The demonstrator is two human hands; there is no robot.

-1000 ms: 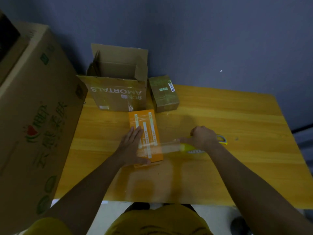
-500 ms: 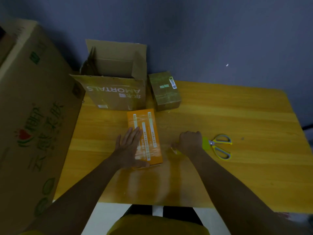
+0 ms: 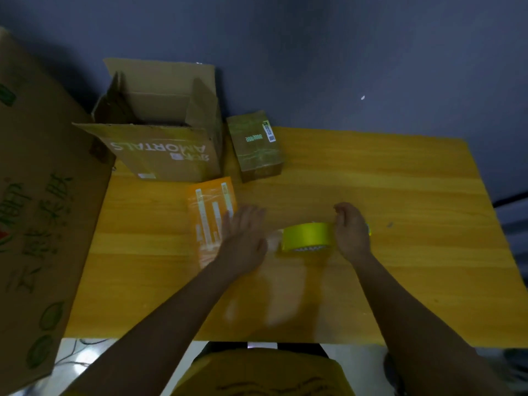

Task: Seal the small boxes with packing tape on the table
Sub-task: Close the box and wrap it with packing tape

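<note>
— Where is the orange box (image 3: 211, 218)?
— Flat on the worktop (image 3: 400, 195), the left hand (image 3: 245, 238) spread open at its right edge.
— And the tape roll (image 3: 307, 237)?
— Just right of it; the right hand (image 3: 351, 232) curls loosely against its side.

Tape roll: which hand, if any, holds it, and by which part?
The right hand touches the tape roll at its right side; a firm grip cannot be told.

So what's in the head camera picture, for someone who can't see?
Two hands work at a yellow wooden table: the left hand lies flat by an orange box, the right hand steadies a yellow tape roll.
</note>
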